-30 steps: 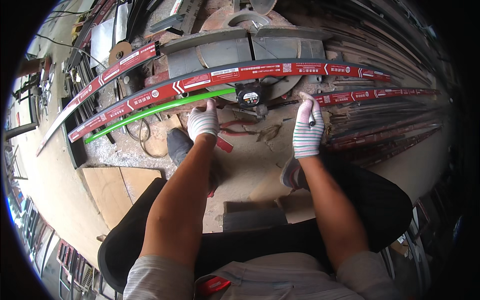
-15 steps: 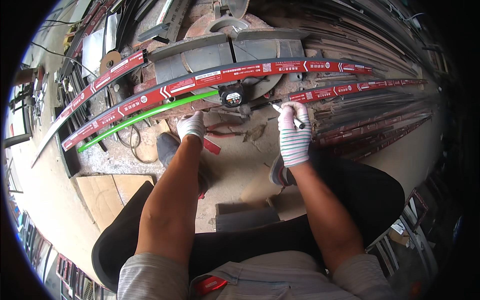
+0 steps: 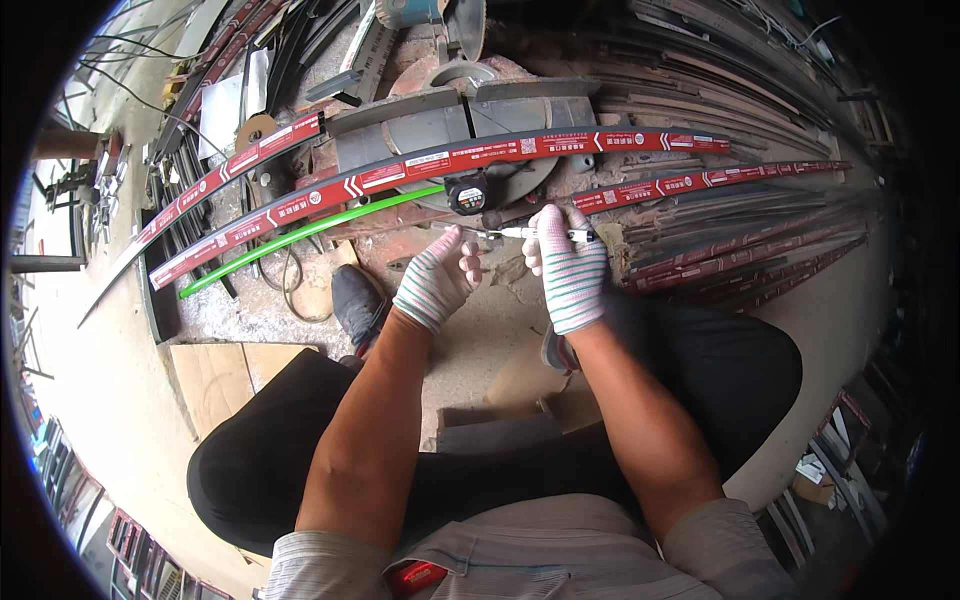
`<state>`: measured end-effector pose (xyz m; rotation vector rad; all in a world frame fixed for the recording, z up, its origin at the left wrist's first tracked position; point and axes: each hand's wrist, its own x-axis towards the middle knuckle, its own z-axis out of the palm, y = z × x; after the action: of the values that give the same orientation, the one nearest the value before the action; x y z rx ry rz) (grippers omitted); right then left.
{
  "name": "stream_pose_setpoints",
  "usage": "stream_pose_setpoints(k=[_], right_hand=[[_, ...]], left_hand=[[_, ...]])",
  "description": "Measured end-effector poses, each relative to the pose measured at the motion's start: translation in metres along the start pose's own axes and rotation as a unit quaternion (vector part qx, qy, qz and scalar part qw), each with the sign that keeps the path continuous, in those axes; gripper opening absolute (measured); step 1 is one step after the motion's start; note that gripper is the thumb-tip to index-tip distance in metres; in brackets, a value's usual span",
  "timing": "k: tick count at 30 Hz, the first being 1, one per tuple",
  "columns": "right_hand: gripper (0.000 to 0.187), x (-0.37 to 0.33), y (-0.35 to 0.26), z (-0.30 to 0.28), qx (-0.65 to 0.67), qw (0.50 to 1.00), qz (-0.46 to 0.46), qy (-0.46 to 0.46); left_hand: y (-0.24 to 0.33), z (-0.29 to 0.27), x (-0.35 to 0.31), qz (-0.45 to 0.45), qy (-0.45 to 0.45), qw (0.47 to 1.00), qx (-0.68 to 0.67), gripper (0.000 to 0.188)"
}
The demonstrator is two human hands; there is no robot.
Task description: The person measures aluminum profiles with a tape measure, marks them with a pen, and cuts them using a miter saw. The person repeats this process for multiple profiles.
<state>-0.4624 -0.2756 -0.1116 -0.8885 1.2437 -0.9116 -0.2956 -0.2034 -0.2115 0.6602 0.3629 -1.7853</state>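
My right hand point(image 3: 567, 265), in a striped knit glove, is closed round a white marker pen point(image 3: 519, 232) with a dark rear end, held crosswise with its front pointing left. My left hand point(image 3: 437, 280), gloved alike, is just left of that front end, thumb up and fingers curled. Something small and pale shows by its thumb, too small to name. Beyond the hands lies a black tape measure point(image 3: 466, 192), its green blade point(image 3: 320, 234) drawn out far to the left. The blade runs along a long metal profile point(image 3: 440, 160) with red printed film.
The profile lies across the grey table of a cut-off saw point(image 3: 400, 122), whose blade point(image 3: 466, 28) stands behind. A second red-filmed profile point(image 3: 690, 184) lies right, and another point(image 3: 225, 175) left. Dark bars are stacked far right. Flat cardboard point(image 3: 215, 378) lies near my left knee.
My left hand has risen from beside the pliers and moved right, towards the pen. The right hand has shifted slightly left and turned the pen nearly level. The view has shifted a little.
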Motion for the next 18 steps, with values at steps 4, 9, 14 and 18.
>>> stream_pose_setpoints(k=[4,9,14,18], right_hand=[[0.029,-0.007,-0.005,-0.001,-0.010,1.000,-0.013,-0.014],[0.025,-0.009,-0.003,-0.005,0.009,0.999,-0.031,-0.022],[0.022,-0.006,0.001,-0.008,-0.007,0.999,-0.028,-0.025],[0.022,-0.001,0.013,-0.006,-0.062,0.997,-0.037,-0.008]], left_hand=[[-0.001,0.009,-0.006,-0.012,-0.033,0.999,-0.022,0.021],[-0.006,0.019,-0.007,-0.005,-0.062,0.998,-0.008,0.023],[-0.013,0.026,-0.008,0.019,-0.074,0.996,0.042,0.020],[-0.018,0.031,-0.007,0.012,-0.094,0.993,0.068,0.013]])
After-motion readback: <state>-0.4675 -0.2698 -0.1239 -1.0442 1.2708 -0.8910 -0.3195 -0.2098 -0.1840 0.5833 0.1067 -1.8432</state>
